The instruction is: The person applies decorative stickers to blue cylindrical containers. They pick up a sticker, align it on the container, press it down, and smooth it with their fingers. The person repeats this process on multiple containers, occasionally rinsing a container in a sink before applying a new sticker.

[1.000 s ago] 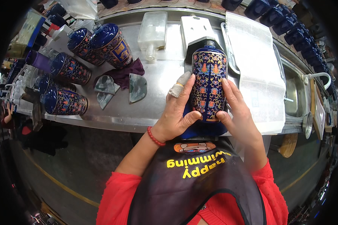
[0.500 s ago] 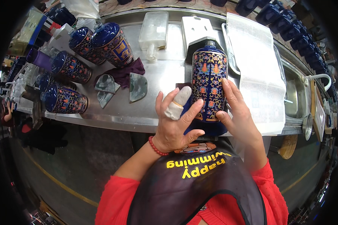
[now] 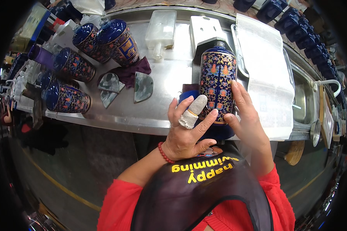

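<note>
A tall blue bottle [image 3: 216,82] with a red, gold and green flower pattern stands upright at the near edge of a steel table [image 3: 169,77]. My right hand [image 3: 246,115] lies flat against its right side and holds it. My left hand [image 3: 187,129] is at its lower left, fingers spread, one fingertip touching the bottle. One left finger wears a grey cloth cover. A dark blue cloth [image 3: 189,96] lies under and beside the bottle.
Several matching blue bottles [image 3: 115,40] lie on their sides at the table's left. Grey curved shards [image 3: 144,86] and a purple cloth [image 3: 133,71] lie near them. White plastic trays [image 3: 162,30] sit at the back, a white sheet [image 3: 264,73] at the right, a sink [image 3: 304,100] beyond.
My left hand has let go of the bottle's left side and drawn back toward me, fingers now spread. The right hand still holds the bottle upright.
</note>
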